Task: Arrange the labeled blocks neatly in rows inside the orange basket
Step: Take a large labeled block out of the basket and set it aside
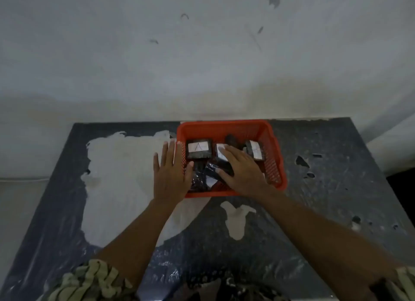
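Sorting underway: left hand point(171, 172) flat, fingers spread, steadies the basket point(272, 148); right hand point(241, 169) spread over blocks point(199, 148), next squaring them.

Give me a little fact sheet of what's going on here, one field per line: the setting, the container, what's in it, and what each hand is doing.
setting: dark table with pale worn patches, against a whitish wall
container: orange basket, mesh sides
contents: several dark wrapped blocks with white labels, lying unevenly; one labeled block flat at far left
left hand: open, flat over the basket's left rim
right hand: reaching inside, fingers spread on a block in the middle; grip unclear
rows: not yet neat
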Demonstrator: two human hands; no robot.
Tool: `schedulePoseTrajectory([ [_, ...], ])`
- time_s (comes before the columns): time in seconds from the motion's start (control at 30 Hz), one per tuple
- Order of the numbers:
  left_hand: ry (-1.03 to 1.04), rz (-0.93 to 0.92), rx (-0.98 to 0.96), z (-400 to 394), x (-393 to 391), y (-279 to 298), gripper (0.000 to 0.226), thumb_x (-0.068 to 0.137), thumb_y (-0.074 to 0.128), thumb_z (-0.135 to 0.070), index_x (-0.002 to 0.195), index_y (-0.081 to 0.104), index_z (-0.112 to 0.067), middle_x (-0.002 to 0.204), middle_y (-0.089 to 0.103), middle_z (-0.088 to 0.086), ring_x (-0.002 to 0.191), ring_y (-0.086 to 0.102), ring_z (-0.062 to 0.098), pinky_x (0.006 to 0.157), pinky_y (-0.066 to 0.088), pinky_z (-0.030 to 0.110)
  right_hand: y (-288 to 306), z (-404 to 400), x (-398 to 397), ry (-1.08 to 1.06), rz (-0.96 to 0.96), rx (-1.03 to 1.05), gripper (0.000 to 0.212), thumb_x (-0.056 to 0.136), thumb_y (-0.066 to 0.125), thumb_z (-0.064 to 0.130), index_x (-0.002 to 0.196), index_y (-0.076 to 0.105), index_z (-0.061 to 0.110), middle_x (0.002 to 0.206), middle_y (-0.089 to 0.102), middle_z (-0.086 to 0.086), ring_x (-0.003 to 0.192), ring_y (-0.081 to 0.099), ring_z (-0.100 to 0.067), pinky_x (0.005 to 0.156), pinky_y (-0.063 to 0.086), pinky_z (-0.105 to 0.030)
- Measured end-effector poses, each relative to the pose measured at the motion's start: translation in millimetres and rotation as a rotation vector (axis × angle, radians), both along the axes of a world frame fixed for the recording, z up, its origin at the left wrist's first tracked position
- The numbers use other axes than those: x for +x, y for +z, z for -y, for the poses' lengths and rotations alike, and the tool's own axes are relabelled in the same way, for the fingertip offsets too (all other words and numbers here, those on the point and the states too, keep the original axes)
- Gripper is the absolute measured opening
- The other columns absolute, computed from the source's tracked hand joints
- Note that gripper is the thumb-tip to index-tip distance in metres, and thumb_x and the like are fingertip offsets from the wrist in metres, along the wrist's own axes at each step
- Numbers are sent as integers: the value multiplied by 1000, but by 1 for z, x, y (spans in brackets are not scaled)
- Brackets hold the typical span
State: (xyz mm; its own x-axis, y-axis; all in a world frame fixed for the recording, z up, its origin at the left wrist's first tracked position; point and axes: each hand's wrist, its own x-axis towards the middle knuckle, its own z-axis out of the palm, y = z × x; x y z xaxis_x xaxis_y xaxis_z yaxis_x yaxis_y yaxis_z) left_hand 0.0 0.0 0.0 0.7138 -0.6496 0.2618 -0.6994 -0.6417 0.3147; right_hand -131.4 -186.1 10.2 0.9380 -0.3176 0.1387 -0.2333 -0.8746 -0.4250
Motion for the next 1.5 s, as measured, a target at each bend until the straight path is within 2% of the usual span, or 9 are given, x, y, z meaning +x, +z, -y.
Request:
schedulePoseTrajectory([
  [0.27,201,-409,-102,12,1,-28,73,98,33,-49,150,2,-9,158,13,16,144,17,31,112,27,51,-30,-2,4,6,-154,229,80,87,69,48,153,32,21,153,40,-7,138,41,-25,109,42,-42],
  [0.43,304,-605,-220,20,-1,-36,68,98,32,-49,151,7,-13,143,45,14,121,52,30,96,48,46,-37,0,7,-26,-162,293,66,91,68,36,149,41,20,150,45,-8,136,44,-25,109,42,-40],
  [0.57,367,-558,-287,23,-1,-44,41,101,34,-39,126,44,-9,112,62,9,92,62,21,68,47,22,-34,1,5,-28,-55,218,59,96,62,28,149,39,15,143,52,-12,126,53,-29,103,48,-41],
  [0.63,412,-549,-272,24,0,-47,38,101,34,-40,114,50,-8,100,61,5,81,59,17,64,43,23,-34,2,4,-32,-13,194,59,99,57,25,152,33,15,141,52,-14,123,55,-29,100,50,-42],
  [0.87,415,-520,-248,22,2,-49,37,101,34,-41,108,51,-9,92,53,-3,75,54,15,63,43,25,-29,20,-5,-315,94,455,56,103,50,26,153,30,11,146,47,-18,132,47,-31,111,34,-32],
  [0.97,411,-514,-243,21,2,-49,38,100,33,-42,107,50,-9,91,53,-2,75,54,16,63,43,25,-17,33,-15,-486,204,605,51,103,49,27,150,38,12,139,56,-16,124,56,-26,105,46,-44],
  [1.07,410,-506,-227,22,1,-50,41,100,32,-45,108,50,-9,93,54,0,77,53,16,65,42,27,-1,53,-32,-597,348,699,40,104,45,30,143,48,22,123,66,-5,106,65,-13,88,57,-32],
  [1.27,387,-493,-208,17,1,-51,40,100,31,-45,105,48,-8,100,62,14,79,53,21,68,45,33,9,104,-64,-884,650,842,33,104,43,27,133,55,14,115,66,-7,104,67,-18,83,59,-34],
  [1.5,388,-480,-213,16,0,-49,42,100,32,-44,106,49,-6,103,62,17,81,56,24,70,46,34,-19,131,-89,-1121,692,1053,33,97,59,38,110,70,10,103,74,-7,94,73,-19,80,61,-39],
])
